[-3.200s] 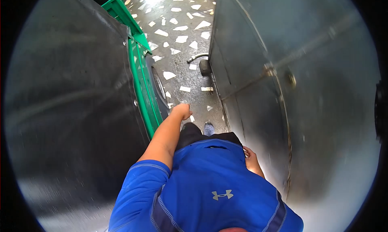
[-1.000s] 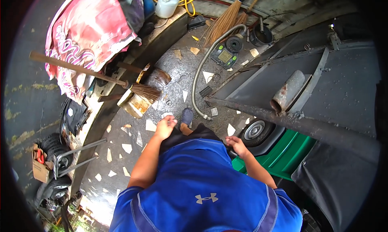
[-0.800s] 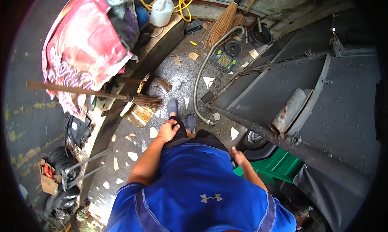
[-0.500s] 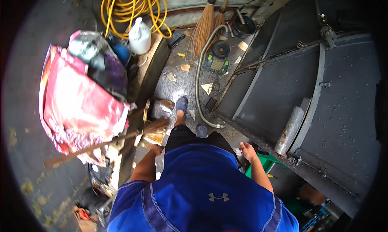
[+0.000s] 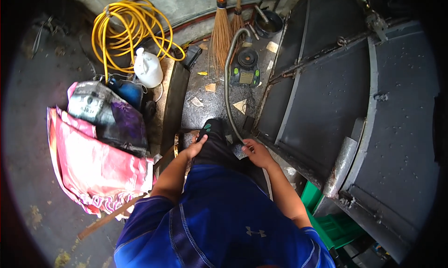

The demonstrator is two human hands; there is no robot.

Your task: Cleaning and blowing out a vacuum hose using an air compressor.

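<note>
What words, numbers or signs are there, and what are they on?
Silver-and-dark printed sheet: letters and numbers, which I won't copy out.
Blue shirt: a pale logo, which I won't name.
Dark device with green patches: a pale panel, too small to read.

Blue shirt (image 5: 224,207), 1 grey emblem (image 5: 255,231), black legwear (image 5: 214,146)

Dim, uneven light; washed-out glare on the pink sheet (image 5: 102,158); bent edges, black rim
</note>
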